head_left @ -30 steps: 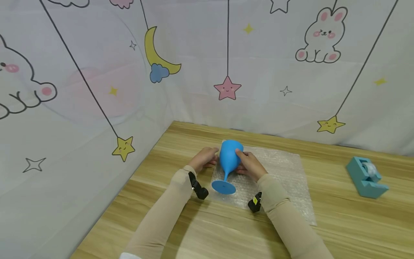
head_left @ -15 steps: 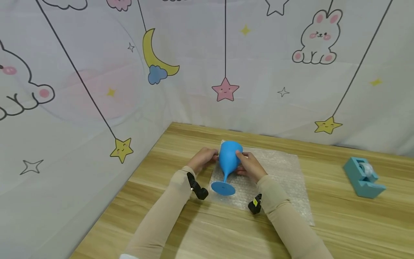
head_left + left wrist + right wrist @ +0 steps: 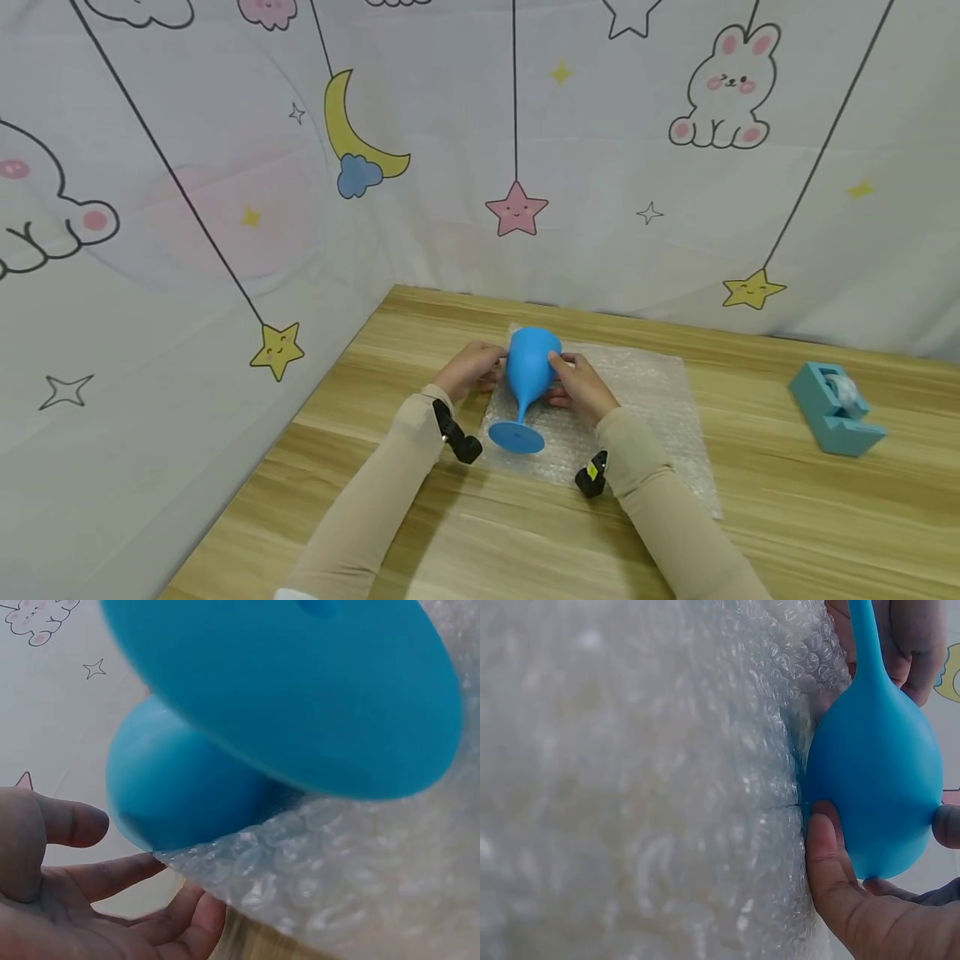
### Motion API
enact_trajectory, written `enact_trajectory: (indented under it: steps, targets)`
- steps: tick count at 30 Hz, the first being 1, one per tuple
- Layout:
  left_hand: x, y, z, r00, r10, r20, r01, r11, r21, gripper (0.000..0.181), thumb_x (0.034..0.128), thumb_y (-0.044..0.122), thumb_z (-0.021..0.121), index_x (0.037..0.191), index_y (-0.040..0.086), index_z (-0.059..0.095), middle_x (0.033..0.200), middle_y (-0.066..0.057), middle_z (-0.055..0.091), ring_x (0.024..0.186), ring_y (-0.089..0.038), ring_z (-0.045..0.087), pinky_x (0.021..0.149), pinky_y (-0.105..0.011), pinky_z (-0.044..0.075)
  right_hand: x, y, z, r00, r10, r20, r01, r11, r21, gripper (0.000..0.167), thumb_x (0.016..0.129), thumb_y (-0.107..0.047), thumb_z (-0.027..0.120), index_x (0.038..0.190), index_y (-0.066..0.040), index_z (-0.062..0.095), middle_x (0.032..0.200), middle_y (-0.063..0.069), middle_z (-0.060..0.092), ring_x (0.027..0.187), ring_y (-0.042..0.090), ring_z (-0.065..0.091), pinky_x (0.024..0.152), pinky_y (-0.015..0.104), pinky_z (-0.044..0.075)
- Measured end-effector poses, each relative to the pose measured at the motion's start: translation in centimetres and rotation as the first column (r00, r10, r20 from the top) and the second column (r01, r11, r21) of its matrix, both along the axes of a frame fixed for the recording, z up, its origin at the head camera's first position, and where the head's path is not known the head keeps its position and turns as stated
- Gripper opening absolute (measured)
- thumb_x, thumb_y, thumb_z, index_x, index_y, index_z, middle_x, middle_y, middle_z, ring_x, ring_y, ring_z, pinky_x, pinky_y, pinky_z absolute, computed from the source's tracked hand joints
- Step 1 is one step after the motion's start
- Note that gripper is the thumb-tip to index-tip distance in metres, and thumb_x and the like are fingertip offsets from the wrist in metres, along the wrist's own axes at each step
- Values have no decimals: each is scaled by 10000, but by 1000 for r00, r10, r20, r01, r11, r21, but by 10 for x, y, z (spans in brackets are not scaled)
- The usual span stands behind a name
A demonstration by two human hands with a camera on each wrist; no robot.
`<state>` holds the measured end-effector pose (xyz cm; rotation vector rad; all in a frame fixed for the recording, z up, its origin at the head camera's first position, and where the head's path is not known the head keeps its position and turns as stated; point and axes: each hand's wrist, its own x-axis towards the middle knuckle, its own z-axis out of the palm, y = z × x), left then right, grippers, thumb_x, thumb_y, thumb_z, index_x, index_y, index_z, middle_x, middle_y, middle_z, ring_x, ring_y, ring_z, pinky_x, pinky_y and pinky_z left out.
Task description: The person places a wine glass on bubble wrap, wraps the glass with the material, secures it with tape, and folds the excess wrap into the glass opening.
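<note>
A blue goblet (image 3: 531, 362) lies tilted on a sheet of bubble wrap (image 3: 637, 408), its bowl away from me and its round foot towards me. My right hand (image 3: 583, 388) holds the bowl from the right; in the right wrist view, thumb and fingers sit on opposite sides of the bowl (image 3: 877, 780). Left of the goblet is my left hand (image 3: 471, 368). In the left wrist view its thumb stands apart from the goblet, while its fingers (image 3: 120, 876) reach to and under the wrap's near edge without closing on it.
A teal tape dispenser (image 3: 836, 412) with a roll of clear tape stands to the right on the wooden table (image 3: 772, 500). White cloth (image 3: 600, 250) printed with rabbits, stars and a moon hangs behind the table and along its left side.
The head view has turned slightly, so the scene sits a little further left. Both hands and the goblet stay almost in the same place relative to the wrap.
</note>
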<state>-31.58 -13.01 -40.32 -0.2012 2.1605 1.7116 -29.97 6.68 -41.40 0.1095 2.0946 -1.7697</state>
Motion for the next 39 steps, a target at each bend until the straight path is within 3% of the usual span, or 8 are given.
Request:
enact_trajectory:
  steps: [3, 9, 18, 26, 35, 39]
  targets:
    - [1, 0, 1, 1000, -18, -8, 18, 1000, 16, 273, 1009, 216, 446, 1082, 2, 600, 777, -33, 489, 661, -138, 462, 624, -272, 445, 1, 0, 0, 1000, -5, -2, 5, 1000, -1, 661, 1034, -405, 375, 1518, -32, 123, 1370, 260, 383, 915, 212, 614, 846, 339, 537]
    - [2, 1, 2, 999, -33, -27, 32, 999, -17, 364, 1012, 228, 458, 1284, 13, 569, 1057, -91, 613, 810, -158, 557, 709, -277, 496, 1, 3, -1, 1000, -10, -26, 10, 1000, -7, 638, 1035, -374, 390, 1510, -23, 150, 1340, 251, 417, 857, 181, 616, 804, 318, 543]
    - [3, 6, 3, 992, -96, -86, 88, 992, -91, 438, 1025, 270, 446, 1380, 18, 493, 1348, -161, 540, 1171, -318, 571, 954, -430, 489, 3, 9, -1, 995, -56, -78, 55, 998, -24, 580, 1022, -312, 453, 1486, -36, 241, 1327, 247, 447, 877, 212, 626, 770, 310, 549]
    - [6, 15, 9, 982, -138, -127, 118, 981, -152, 488, 1018, 299, 463, 1439, 54, 433, 1426, -156, 480, 1232, -341, 522, 978, -483, 473, 6, 17, 0, 987, -86, -136, 86, 996, -6, 507, 1017, -253, 473, 1465, -68, 323, 1307, 244, 491, 943, 299, 667, 713, 290, 546]
    - [7, 26, 16, 978, -165, -131, 146, 979, -144, 497, 1013, 300, 468, 1451, 68, 417, 1470, -140, 435, 1266, -352, 492, 996, -500, 455, 3, 30, -5, 988, -75, -136, 75, 997, -4, 483, 1028, -192, 434, 1458, 12, 355, 1323, 273, 508, 889, 207, 653, 783, 322, 556]
    - [8, 31, 18, 978, -173, -113, 159, 980, -123, 511, 1010, 312, 473, 1457, 73, 406, 1489, -139, 412, 1300, -353, 467, 1015, -490, 443, 4, 35, -6, 990, -57, -130, 59, 998, 10, 520, 1031, -261, 436, 1452, 31, 355, 1321, 273, 514, 928, 206, 647, 819, 336, 557]
